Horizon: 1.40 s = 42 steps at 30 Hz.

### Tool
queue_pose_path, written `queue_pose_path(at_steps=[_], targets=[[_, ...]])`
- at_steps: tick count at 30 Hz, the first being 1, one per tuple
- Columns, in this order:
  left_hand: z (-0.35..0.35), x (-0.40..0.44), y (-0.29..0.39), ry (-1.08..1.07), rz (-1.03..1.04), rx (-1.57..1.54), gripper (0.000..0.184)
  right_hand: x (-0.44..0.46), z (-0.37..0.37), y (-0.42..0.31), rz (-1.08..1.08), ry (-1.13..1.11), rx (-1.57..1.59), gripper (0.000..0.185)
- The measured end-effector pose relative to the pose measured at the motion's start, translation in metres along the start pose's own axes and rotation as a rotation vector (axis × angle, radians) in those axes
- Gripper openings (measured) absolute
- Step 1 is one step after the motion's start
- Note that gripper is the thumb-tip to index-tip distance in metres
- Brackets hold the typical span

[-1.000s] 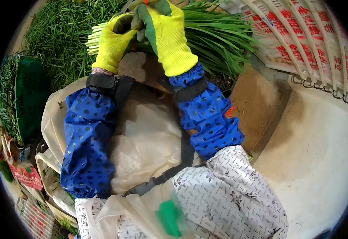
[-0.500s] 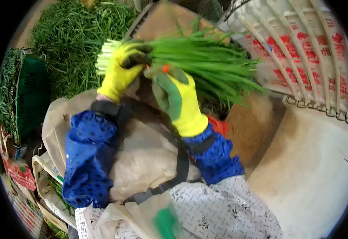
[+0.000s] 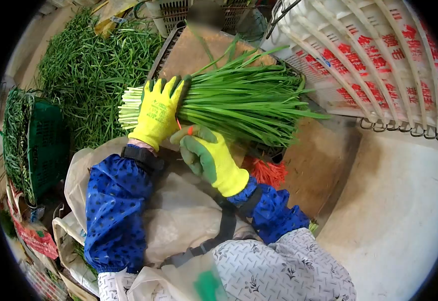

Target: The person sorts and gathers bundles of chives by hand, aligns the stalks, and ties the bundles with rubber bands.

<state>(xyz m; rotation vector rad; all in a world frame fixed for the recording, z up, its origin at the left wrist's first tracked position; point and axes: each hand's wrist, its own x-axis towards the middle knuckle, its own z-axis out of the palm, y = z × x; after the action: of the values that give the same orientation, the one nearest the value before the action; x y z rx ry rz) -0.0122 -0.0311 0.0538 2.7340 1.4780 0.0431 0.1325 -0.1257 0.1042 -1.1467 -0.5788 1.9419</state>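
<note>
A thick bunch of garlic chives (image 3: pixel 244 98) lies crosswise on a brown board, its pale cut stems to the left and green leaves fanning right. My left hand (image 3: pixel 160 111), in a yellow glove with dark fingertips, grips the bunch from above near the stem end; its thumb is hidden. Just below the bunch, my right hand (image 3: pixel 206 158) is closed in a pinch, its green palm coating showing. Between its thumb and forefinger is a thin orange-red tie (image 3: pixel 190 131), one strand reaching up toward my left hand.
Loose greens (image 3: pixel 103 75) are heaped at upper left. A green crate (image 3: pixel 48 148) of greens stands at far left. Red ties (image 3: pixel 266 172) lie beside the brown board (image 3: pixel 179 52). White sacking with red print (image 3: pixel 379 55) and curved ribs stands at right, above a pale surface (image 3: pixel 389 215).
My left hand has turned knuckles-up, its fingers now laid over the bunch. My right hand has moved down and left, drawing the tie toward me. The view has shifted slightly.
</note>
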Motion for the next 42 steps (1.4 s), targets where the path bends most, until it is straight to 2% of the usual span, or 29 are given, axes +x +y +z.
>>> queue_pose_path(at_steps=[4,7,8,9,11,13,14,16,17,19,20,21,22,24,26,27,30,31,34,35,38,39,40,42], targets=[[0.005,0.001,-0.004,0.026,0.003,-0.047,0.09,-0.004,-0.007,0.008,0.0,-0.034,0.036,0.021],[0.008,0.001,-0.003,0.022,-0.02,-0.063,0.103,-0.002,-0.014,0.028,0.037,0.022,0.064,0.018],[0.009,0.001,-0.003,0.026,-0.014,-0.06,0.106,0.007,-0.02,0.035,-0.04,0.044,-0.159,0.016],[0.009,-0.001,-0.002,0.019,-0.025,-0.057,0.107,0.006,-0.024,0.04,-0.111,-0.006,-0.223,0.016],[0.011,0.0,-0.001,0.025,-0.04,-0.085,0.108,0.004,-0.028,0.042,-0.096,-0.037,-0.191,0.014],[0.011,-0.004,0.001,0.033,-0.031,-0.08,0.108,-0.002,-0.02,0.038,0.075,0.005,0.015,0.012],[0.01,-0.003,0.0,0.042,-0.024,-0.066,0.108,0.003,-0.026,0.051,0.06,-0.032,0.045,0.014],[0.006,-0.002,-0.003,0.04,0.014,-0.08,0.106,-0.016,-0.035,0.031,0.073,-0.019,-0.345,0.021],[0.003,-0.002,-0.001,0.016,0.019,-0.047,0.105,-0.03,-0.043,0.024,-0.022,0.026,-0.319,0.028],[-0.003,0.001,0.002,-0.024,0.022,-0.011,0.104,-0.067,-0.063,-0.01,-0.147,0.21,-0.305,0.029],[-0.008,0.001,0.004,-0.045,0.026,0.013,0.103,-0.078,-0.08,-0.023,-0.363,0.313,-0.396,0.032],[-0.008,0.001,0.004,-0.061,0.025,0.021,0.104,-0.084,-0.094,-0.041,-0.439,0.484,-0.462,0.035],[-0.008,0.003,0.004,-0.071,0.027,0.031,0.104,-0.087,-0.108,-0.059,-0.603,0.573,-0.41,0.034],[-0.011,0.004,0.006,-0.079,0.017,0.007,0.106,-0.085,-0.13,-0.094,-0.664,0.784,-0.679,0.037],[-0.012,0.003,0.007,-0.092,0.007,0.003,0.107,-0.077,-0.136,-0.119,-0.608,0.771,-0.705,0.04],[-0.013,0.003,0.007,-0.099,0.006,0.013,0.107,-0.071,-0.148,-0.126,-0.528,0.774,-1.094,0.044],[-0.01,0.003,0.007,-0.088,0.002,0.011,0.105,-0.038,-0.169,-0.133,-0.743,0.548,-1.805,0.046],[-0.009,0.002,0.007,-0.08,-0.002,0.006,0.105,-0.032,-0.168,-0.134,-0.535,0.528,-1.881,0.043],[-0.006,0.002,0.004,-0.06,0.005,0.013,0.104,-0.008,-0.192,-0.129,-0.693,0.383,-1.96,0.038],[-0.009,0.002,0.006,-0.069,-0.001,0.019,0.104,-0.004,-0.192,-0.128,-0.8,0.363,-1.901,0.028],[-0.008,0.004,0.004,-0.11,0.013,0.03,0.103,-0.026,-0.187,-0.139,-0.477,0.535,-1.089,0.022],[-0.009,0.003,0.003,-0.096,0.03,0.018,0.102,-0.035,-0.202,-0.145,-0.498,0.534,-0.61,0.021],[-0.007,0.003,0.003,-0.086,0.041,0.013,0.102,-0.041,-0.213,-0.153,-0.58,0.619,-0.441,0.022],[-0.006,0.002,0.002,-0.065,0.068,0.004,0.102,-0.05,-0.25,-0.159,-0.507,0.707,-0.675,0.022]])
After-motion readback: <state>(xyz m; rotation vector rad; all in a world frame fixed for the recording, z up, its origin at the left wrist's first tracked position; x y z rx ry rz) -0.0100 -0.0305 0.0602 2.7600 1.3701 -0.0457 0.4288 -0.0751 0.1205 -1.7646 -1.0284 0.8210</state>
